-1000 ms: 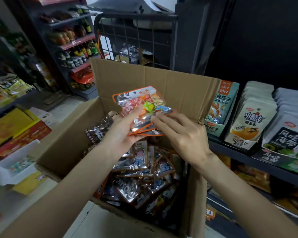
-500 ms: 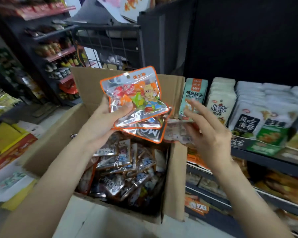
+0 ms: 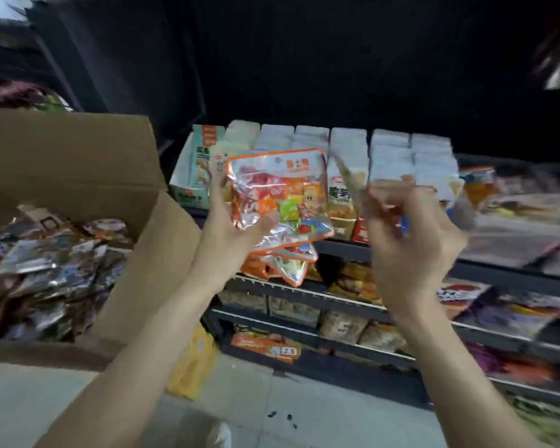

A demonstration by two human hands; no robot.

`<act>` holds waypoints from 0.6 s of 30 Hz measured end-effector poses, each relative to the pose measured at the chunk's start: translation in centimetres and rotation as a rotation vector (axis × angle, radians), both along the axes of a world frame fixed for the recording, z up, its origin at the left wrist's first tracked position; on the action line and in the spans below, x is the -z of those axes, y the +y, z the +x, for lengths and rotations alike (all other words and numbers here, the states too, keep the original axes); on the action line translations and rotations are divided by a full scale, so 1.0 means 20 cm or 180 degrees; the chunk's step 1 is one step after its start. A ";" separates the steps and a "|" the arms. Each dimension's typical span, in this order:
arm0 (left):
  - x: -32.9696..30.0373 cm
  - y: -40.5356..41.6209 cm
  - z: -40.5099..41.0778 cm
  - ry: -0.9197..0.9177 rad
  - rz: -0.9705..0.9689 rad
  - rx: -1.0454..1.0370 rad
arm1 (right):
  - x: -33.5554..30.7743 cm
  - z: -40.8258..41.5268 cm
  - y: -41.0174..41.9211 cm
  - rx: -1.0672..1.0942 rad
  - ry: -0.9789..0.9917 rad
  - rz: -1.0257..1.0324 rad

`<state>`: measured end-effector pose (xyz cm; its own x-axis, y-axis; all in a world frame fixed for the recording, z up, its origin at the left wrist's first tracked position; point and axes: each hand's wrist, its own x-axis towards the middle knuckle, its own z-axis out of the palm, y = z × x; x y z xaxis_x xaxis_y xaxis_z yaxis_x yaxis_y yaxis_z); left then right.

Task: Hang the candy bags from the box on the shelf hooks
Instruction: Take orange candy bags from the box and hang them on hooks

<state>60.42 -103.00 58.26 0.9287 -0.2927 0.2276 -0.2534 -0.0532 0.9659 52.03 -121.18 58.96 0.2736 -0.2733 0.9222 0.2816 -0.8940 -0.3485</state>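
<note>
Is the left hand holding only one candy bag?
No: the left hand grips several candy bags fanned together.

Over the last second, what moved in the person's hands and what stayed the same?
The left hand carried its stack of orange-edged clear candy bags out of the brown cardboard box and across in front of the snack shelf. The right hand left the stack, pinching one blurred bag. The left hand's grip on the stack held.

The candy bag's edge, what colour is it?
Orange, around the front candy bag held in the left hand; head view.
</note>
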 end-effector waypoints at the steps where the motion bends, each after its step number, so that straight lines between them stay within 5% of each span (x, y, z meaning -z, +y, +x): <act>1: 0.01 -0.09 -0.06 0.0040 -0.0030 0.0042 | 0.05 -0.03 -0.03 -0.0107 0.0163 -0.0266; 5: 0.03 -0.33 -0.20 0.0239 -0.0160 0.0124 | 0.17 -0.15 -0.20 -0.0565 0.0670 -0.0292; 11: 0.04 -0.52 -0.26 0.0662 -0.0697 0.0245 | 0.11 -0.25 -0.39 -0.0219 0.1213 -0.0781; 18: 0.00 -0.66 -0.22 0.0289 -0.0600 0.0460 | 0.08 -0.26 -0.52 -0.0169 0.1478 -0.0439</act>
<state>56.01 -116.22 58.22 0.8995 -0.3841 0.2083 -0.1571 0.1606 0.9744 46.83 -131.57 57.34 0.6750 -0.1316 0.7260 0.1709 -0.9293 -0.3273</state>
